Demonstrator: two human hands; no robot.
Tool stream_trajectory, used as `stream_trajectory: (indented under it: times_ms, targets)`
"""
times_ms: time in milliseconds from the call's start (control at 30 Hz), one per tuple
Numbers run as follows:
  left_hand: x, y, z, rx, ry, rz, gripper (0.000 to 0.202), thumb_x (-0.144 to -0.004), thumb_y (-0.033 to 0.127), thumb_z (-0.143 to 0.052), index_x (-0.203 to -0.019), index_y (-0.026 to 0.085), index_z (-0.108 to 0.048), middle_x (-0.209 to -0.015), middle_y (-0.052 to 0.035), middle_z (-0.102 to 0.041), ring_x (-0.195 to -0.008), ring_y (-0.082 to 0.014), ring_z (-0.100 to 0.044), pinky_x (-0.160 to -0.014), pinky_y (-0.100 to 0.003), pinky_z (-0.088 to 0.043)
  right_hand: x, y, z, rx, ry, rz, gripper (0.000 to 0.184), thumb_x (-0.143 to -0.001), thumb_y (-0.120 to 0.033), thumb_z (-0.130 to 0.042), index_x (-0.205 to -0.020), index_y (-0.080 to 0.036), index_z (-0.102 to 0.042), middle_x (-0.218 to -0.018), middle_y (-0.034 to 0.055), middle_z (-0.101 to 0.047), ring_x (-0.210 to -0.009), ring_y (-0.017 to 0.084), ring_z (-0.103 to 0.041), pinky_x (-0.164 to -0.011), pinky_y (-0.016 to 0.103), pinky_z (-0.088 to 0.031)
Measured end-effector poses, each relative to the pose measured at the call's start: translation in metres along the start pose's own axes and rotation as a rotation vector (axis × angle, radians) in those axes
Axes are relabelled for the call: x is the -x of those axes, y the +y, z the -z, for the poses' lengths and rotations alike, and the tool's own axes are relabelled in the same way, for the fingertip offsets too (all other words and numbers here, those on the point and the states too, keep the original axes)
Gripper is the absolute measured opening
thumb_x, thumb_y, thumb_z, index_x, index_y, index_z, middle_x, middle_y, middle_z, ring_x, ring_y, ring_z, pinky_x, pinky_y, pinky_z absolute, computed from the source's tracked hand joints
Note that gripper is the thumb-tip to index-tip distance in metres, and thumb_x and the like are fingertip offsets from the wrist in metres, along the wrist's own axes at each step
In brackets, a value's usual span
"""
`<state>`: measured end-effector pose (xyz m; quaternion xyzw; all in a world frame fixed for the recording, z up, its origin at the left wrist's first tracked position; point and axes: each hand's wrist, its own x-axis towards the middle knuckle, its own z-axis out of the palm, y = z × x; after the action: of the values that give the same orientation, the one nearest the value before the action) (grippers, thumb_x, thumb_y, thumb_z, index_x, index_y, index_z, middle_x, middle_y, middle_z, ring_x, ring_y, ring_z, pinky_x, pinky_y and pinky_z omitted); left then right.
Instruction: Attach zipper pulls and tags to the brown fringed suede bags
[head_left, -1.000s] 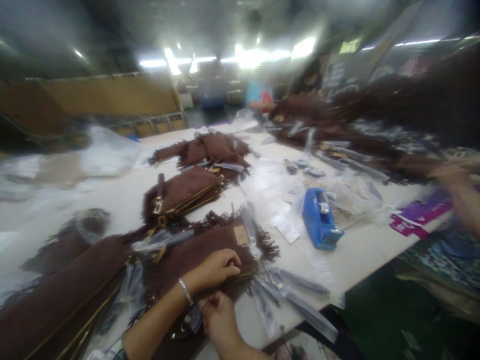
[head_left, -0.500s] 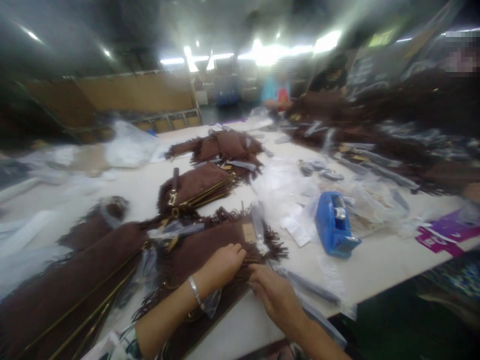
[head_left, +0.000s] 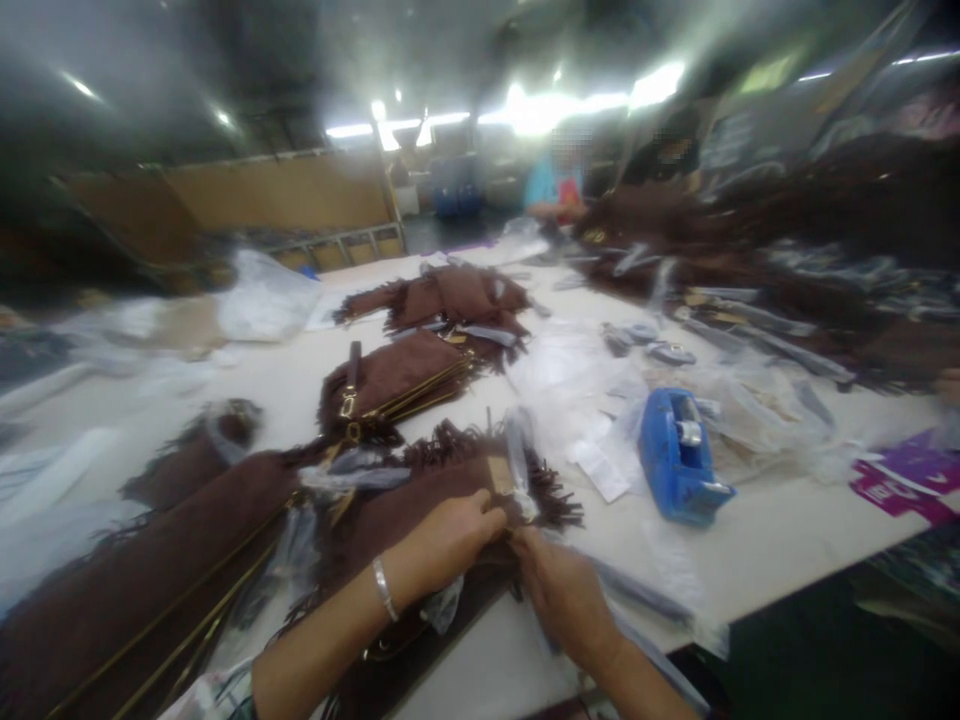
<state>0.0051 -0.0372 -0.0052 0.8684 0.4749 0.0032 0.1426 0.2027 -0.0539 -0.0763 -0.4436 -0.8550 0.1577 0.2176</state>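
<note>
A brown fringed bag lies on the table in front of me, with a tan tag and a plastic-wrapped strip near its right end. My left hand, a bracelet on its wrist, is closed at the bag's front edge by that end. Close beside it, my right hand pinches the corner of the same edge. The fingertips of both hands nearly meet, and what lies between them is too small to make out. Below my left wrist hangs a bit of clear plastic.
More brown bags with gold zippers lie on the left, and others sit farther back. A blue tape dispenser stands right of my hands near clear plastic bags. Brown goods are heaped at right. A person is across the table.
Both hands have moved slightly right along the bag's edge, and my left fingers have curled in closer to the right hand. The view has shifted a little.
</note>
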Motion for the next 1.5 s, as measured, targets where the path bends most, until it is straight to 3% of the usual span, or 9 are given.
stream_trajectory:
  times_ms: [167, 367, 467, 600, 733, 867, 1067, 1267, 1500]
  targets:
    - [0.000, 0.000, -0.027, -0.190, 0.058, 0.121, 0.011, -0.092, 0.018, -0.045, -0.090, 0.018, -0.056, -0.102, -0.0105, -0.057, -0.088, -0.0232, -0.057, -0.070, -0.032, -0.050, 0.000, 0.001, 0.001, 0.010, -0.041, -0.032, 0.019, -0.098, -0.020, -0.035, -0.096, -0.021, -0.054, -0.070, 0.0000, -0.066, -0.060, 0.015, -0.063, -0.055, 0.028, -0.027]
    - [0.010, -0.004, -0.034, -0.024, 0.199, 0.264, 0.019, -0.090, 0.016, -0.044, -0.103, 0.021, -0.057, -0.139, -0.0141, -0.041, -0.112, -0.0265, -0.054, -0.088, -0.039, -0.051, 0.000, 0.002, 0.000, -0.052, -0.055, 0.001, 0.020, -0.097, -0.017, -0.036, -0.099, -0.021, -0.055, -0.072, 0.0001, -0.067, -0.062, 0.014, -0.063, -0.057, 0.027, -0.029]
    - [0.010, -0.001, -0.035, 0.052, 0.186, 0.295, 0.021, -0.087, 0.023, -0.052, -0.108, 0.022, -0.053, -0.133, -0.0115, -0.046, -0.107, -0.0252, -0.056, -0.090, -0.038, -0.051, 0.000, 0.004, -0.003, -0.079, -0.084, -0.016, 0.020, -0.097, -0.017, -0.035, -0.100, -0.021, -0.054, -0.073, 0.0005, -0.067, -0.065, 0.014, -0.063, -0.059, 0.026, -0.031]
    - [0.003, -0.002, -0.039, -0.002, 0.092, 0.284, 0.022, -0.085, 0.009, -0.044, -0.102, 0.020, -0.051, -0.109, -0.0076, -0.057, -0.090, -0.0213, -0.060, -0.078, -0.033, -0.052, -0.003, 0.004, -0.005, -0.107, -0.108, -0.065, 0.020, -0.098, -0.021, -0.033, -0.098, -0.021, -0.053, -0.073, 0.0013, -0.067, -0.066, 0.015, -0.065, -0.058, 0.026, -0.032]
    - [0.001, -0.013, -0.032, 0.013, 0.091, 0.198, 0.035, -0.082, 0.000, -0.038, -0.110, 0.019, -0.048, -0.130, -0.0092, -0.050, -0.081, -0.0176, -0.062, -0.070, -0.029, -0.050, -0.010, 0.003, -0.002, -0.143, -0.077, -0.194, 0.022, -0.099, -0.027, -0.033, -0.096, -0.022, -0.054, -0.070, 0.0005, -0.067, -0.063, 0.017, -0.065, -0.055, 0.025, -0.033]
    - [0.006, -0.017, -0.024, 0.139, 0.124, 0.158, 0.023, -0.087, 0.007, -0.040, -0.093, 0.022, -0.056, -0.128, -0.0012, -0.054, -0.085, -0.0150, -0.061, -0.076, -0.026, -0.048, -0.016, 0.005, 0.001, -0.236, -0.061, -0.272, 0.021, -0.097, -0.027, -0.034, -0.094, -0.023, -0.055, -0.073, 0.0002, -0.068, -0.066, 0.017, -0.065, -0.057, 0.024, -0.038]
    - [0.006, -0.012, -0.042, 0.161, 0.164, 0.211, 0.046, -0.084, 0.006, -0.043, -0.122, 0.030, -0.054, -0.144, -0.0028, -0.043, -0.119, -0.0232, -0.049, -0.101, -0.039, -0.042, -0.010, 0.003, 0.003, -0.106, -0.108, 0.064, 0.022, -0.096, -0.018, -0.036, -0.093, -0.021, -0.057, -0.079, 0.0030, -0.066, -0.073, 0.017, -0.063, -0.065, 0.026, -0.039]
    - [0.000, -0.016, -0.043, 0.294, 0.152, 0.189, 0.056, -0.075, 0.003, -0.053, -0.122, 0.033, -0.056, -0.138, -0.0013, -0.048, -0.117, -0.0231, -0.050, -0.102, -0.040, -0.042, -0.020, 0.000, 0.012, -0.031, -0.093, 0.204, 0.022, -0.096, -0.016, -0.037, -0.096, -0.020, -0.059, -0.085, 0.0053, -0.068, -0.077, 0.016, -0.061, -0.069, 0.026, -0.039]
    - [-0.001, -0.012, -0.038, 0.199, 0.082, 0.112, 0.042, -0.083, 0.007, -0.046, -0.115, 0.030, -0.062, -0.144, -0.0026, -0.043, -0.119, -0.0257, -0.048, -0.100, -0.044, -0.043, -0.032, 0.017, 0.007, -0.344, -0.061, -0.257, 0.023, -0.096, -0.030, -0.038, -0.095, -0.023, -0.060, -0.078, 0.0007, -0.070, -0.069, 0.016, -0.065, -0.062, 0.024, -0.042]
